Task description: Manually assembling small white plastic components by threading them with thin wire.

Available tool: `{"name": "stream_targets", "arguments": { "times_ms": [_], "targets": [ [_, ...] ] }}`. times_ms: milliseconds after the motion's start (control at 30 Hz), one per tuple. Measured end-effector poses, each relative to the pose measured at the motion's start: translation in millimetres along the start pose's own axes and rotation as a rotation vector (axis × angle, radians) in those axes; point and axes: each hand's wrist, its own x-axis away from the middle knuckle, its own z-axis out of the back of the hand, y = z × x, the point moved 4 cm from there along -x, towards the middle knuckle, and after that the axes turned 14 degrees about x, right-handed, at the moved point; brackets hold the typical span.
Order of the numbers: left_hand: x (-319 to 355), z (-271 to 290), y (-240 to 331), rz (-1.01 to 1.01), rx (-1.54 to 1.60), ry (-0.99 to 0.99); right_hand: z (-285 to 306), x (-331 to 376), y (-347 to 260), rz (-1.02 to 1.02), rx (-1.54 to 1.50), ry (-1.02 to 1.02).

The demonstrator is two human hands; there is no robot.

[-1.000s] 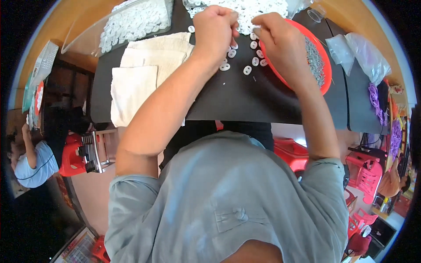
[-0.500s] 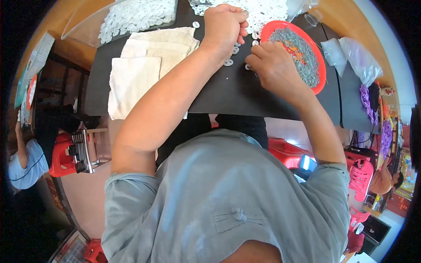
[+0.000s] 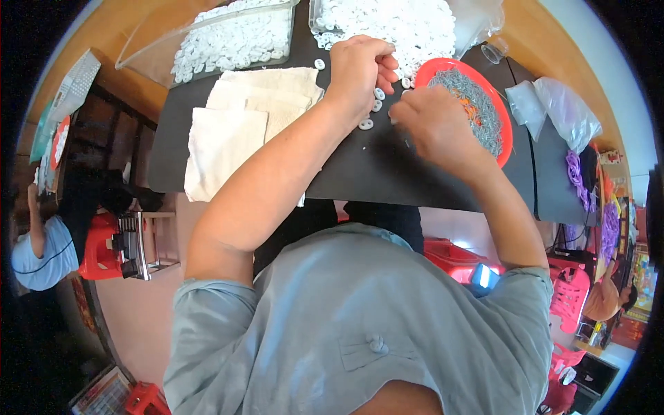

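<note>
- The left hand [image 3: 360, 69] has slid down from the white pile and now sits curled in a fist near the top middle of the frame, over the dark tabletop [image 3: 360, 173].
- Its grip is closed tight, but I cannot tell what is inside it.
- The right hand [image 3: 432, 124] has come off the red bowl [image 3: 508, 135] and now sits just left of it, fingers pinched narrow. Something tiny may be in the pinch, but it is too small to see.
- A few small white rings [image 3: 366, 124] lie loose on the tabletop between the two hands, fewer than a second ago. It looks like the hands are working through them one by one.
- The red bowl holds a heap of thin grey metal bits [image 3: 477, 111].
- A big pile of white rings [image 3: 408, 24] fills a clear tray at the top of the frame, just above the left hand.
- Another clear tray of white rings [image 3: 235, 41] sits at the upper left.
- Folded cream cloths [image 3: 235, 131] lie left of the left arm.
- Clear plastic bags [image 3: 560, 111] sit at the right, well apart from the hands.
- Nothing blocks the hands; the bowl and the pile are close on both sides.
</note>
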Motion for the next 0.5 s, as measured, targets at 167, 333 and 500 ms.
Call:
{"name": "stream_targets", "arguments": {
  "times_ms": [167, 333, 500],
  "targets": [
    [-5.2, 5.6, -3.7, 0.057, 0.232, 0.032, 18.9, -25.6, 8.3, -0.137, -0.077, 0.316],
    [-4.0, 2.2, 1.1, 0.182, 0.389, 0.094, -10.1, -29.2, 1.5, -0.377, -0.544, 0.370],
    [-5.3, -0.7, 9.6, 0.064, 0.362, 0.008, -20.8, -31.8, 8.0, -0.646, -1.048, 0.288]
  ]
}}
